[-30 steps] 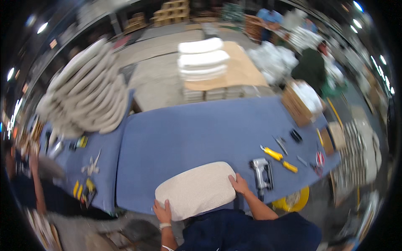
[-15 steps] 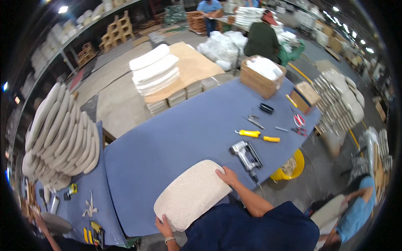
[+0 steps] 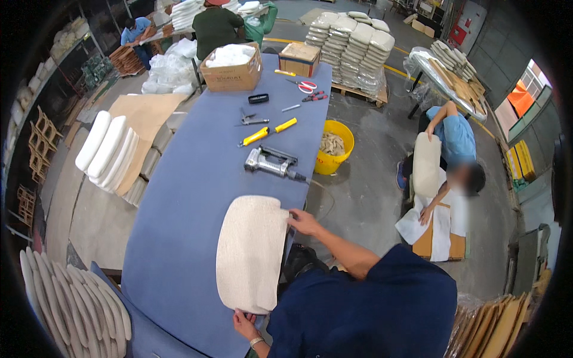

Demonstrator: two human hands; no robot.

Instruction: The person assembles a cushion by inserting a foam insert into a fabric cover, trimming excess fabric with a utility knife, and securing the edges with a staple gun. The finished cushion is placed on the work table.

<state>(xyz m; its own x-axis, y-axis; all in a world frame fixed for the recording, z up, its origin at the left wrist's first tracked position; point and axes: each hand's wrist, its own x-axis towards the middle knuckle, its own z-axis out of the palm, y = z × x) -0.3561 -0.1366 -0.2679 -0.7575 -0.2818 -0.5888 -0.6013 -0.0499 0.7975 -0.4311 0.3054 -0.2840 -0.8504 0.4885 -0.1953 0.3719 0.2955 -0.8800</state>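
Note:
A cream fabric-covered cushion pad [image 3: 250, 253] lies on the blue-topped table [image 3: 179, 197] at its near edge, right in front of me. My left hand [image 3: 246, 325] grips its near end, with the fingertips curled at the edge. At its far right corner, my right hand [image 3: 305, 222] pinches the rim between thumb and fingers. Just beyond the pad rests a silver air stapler [image 3: 270, 162] with its hose. Farther up lie yellow-handled tools [image 3: 256, 136], red-handled scissors [image 3: 307, 87], red pliers [image 3: 314, 96] and a black oblong item [image 3: 258, 98].
Stacked pads [image 3: 71, 298] stand at the near left, white cushions [image 3: 104, 149] at the left. Cardboard boxes [image 3: 231, 74] occupy the table's far end. Beside its right edge is a yellow bucket [image 3: 334, 149] of scraps. A crouching co-worker [image 3: 453, 137] handles another pad at the right.
My view has swung to the right, bringing the crouching co-worker fully into sight. Both hands stay on the pad, which now appears more upright in the picture.

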